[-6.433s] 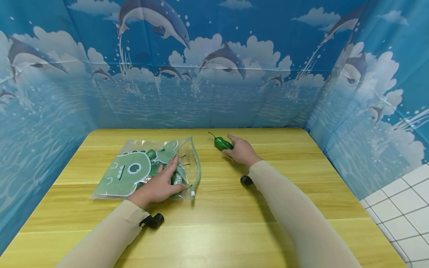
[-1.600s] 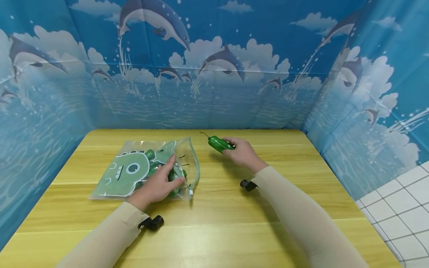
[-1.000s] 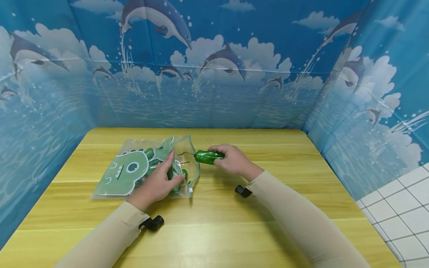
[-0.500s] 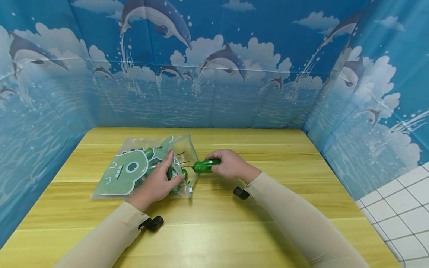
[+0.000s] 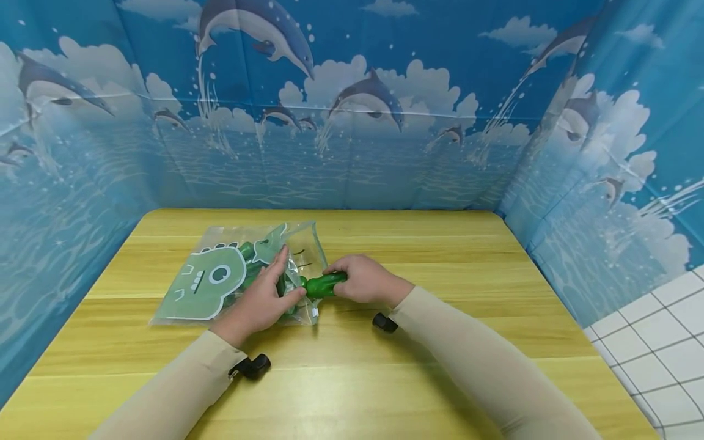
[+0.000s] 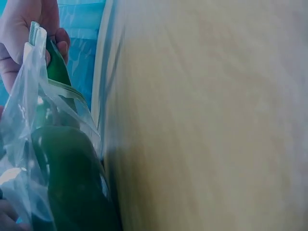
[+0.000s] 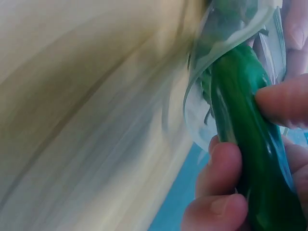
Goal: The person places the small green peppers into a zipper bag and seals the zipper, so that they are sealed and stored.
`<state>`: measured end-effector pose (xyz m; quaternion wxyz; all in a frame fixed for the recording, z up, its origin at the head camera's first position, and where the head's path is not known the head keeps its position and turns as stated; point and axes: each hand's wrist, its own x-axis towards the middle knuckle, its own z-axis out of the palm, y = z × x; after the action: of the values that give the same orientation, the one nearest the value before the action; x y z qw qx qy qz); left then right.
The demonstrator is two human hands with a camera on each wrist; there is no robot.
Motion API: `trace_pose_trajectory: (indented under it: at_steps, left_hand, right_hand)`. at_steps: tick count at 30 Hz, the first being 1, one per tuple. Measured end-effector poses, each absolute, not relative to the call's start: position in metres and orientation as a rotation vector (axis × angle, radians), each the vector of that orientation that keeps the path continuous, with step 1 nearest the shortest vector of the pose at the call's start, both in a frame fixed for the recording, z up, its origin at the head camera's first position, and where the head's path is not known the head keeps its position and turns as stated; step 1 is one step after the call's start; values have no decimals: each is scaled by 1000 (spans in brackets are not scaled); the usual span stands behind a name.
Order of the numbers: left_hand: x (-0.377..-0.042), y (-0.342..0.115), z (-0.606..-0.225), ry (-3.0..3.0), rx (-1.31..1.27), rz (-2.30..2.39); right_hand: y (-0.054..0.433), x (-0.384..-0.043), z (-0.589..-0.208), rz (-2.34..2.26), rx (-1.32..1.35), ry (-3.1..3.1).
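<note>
My right hand (image 5: 364,280) grips a green pepper (image 5: 326,285) by its blunt end. In the right wrist view, fingers and thumb close round the pepper (image 7: 250,134), whose front end is inside the mouth of a clear zip bag (image 7: 192,103). The bag (image 5: 203,287) lies on the table, printed with a green one-eyed monster. Several green peppers with thin stems are inside it. My left hand (image 5: 261,302) rests on the bag near its mouth, fingers straight and thumb spread. In the left wrist view a large pepper (image 6: 72,178) shows through the plastic; the left hand is mostly hidden there.
The wooden table (image 5: 440,256) carries the bag towards its left side. A blue dolphin curtain (image 5: 352,165) hangs behind it and along the sides. White tiles (image 5: 654,330) show at the lower right. A small black wrist camera (image 5: 253,366) sits below my left hand.
My right hand first gripped the pepper on the table right of the bag, then lifted it and brought it left and nearer, stem first, into the bag's mouth. My left hand stayed on the bag.
</note>
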<state>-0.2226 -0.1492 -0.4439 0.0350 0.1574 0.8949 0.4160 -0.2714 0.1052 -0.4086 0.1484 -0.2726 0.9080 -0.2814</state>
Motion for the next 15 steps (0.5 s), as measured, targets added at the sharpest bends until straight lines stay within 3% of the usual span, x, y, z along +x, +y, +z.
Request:
trace_pose_trajectory:
  at_steps: [15]
  left_hand:
    - [-219,-148,-440,2748,505,1254]
  right_hand:
    - [86,-270,-414,-671,-914,2675]
